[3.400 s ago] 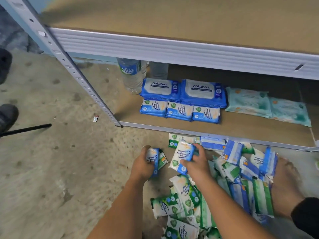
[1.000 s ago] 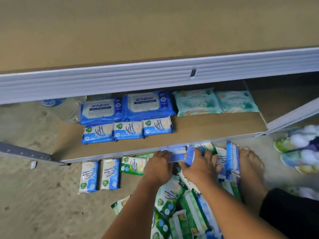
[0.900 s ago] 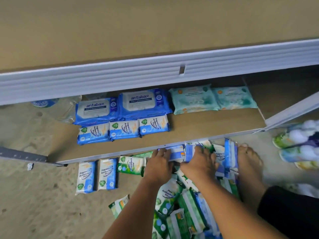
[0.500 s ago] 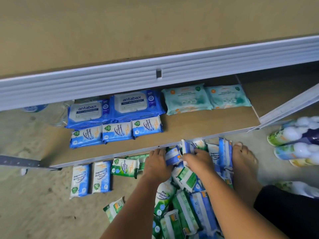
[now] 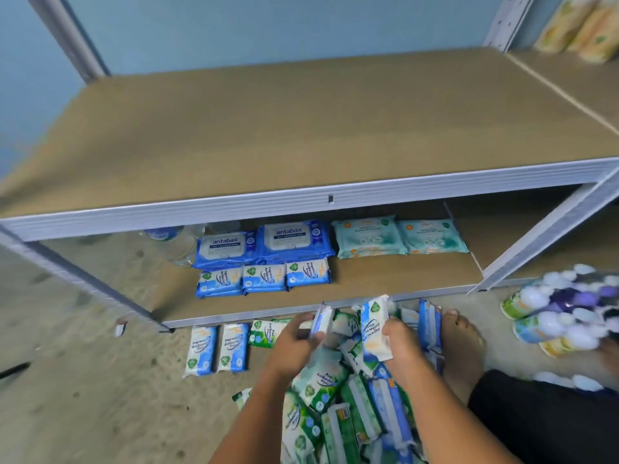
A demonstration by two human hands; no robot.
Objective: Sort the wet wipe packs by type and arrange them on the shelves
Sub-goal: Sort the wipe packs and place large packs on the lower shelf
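Sorting step: the left hand (image 5: 294, 341) pinches a small blue pack (image 5: 320, 321). The right hand (image 5: 400, 336) grips a second blue pack (image 5: 373, 326). Both are over the floor pile (image 5: 351, 396), by the low shelf's (image 5: 385, 279) front edge. Next, probably: put them by the blue row (image 5: 264, 279).

Shop stockroom, grey metal rack with chipboard shelves (image 5: 301, 128) mid-frame, bare concrete floor (image 5: 83, 396) lower left, duplicate blue wipe packs (image 5: 264, 279) centre.

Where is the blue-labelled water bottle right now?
Head view, left side: the water bottle sits at the back of the bottom shelf, just left of the left antabax pack.
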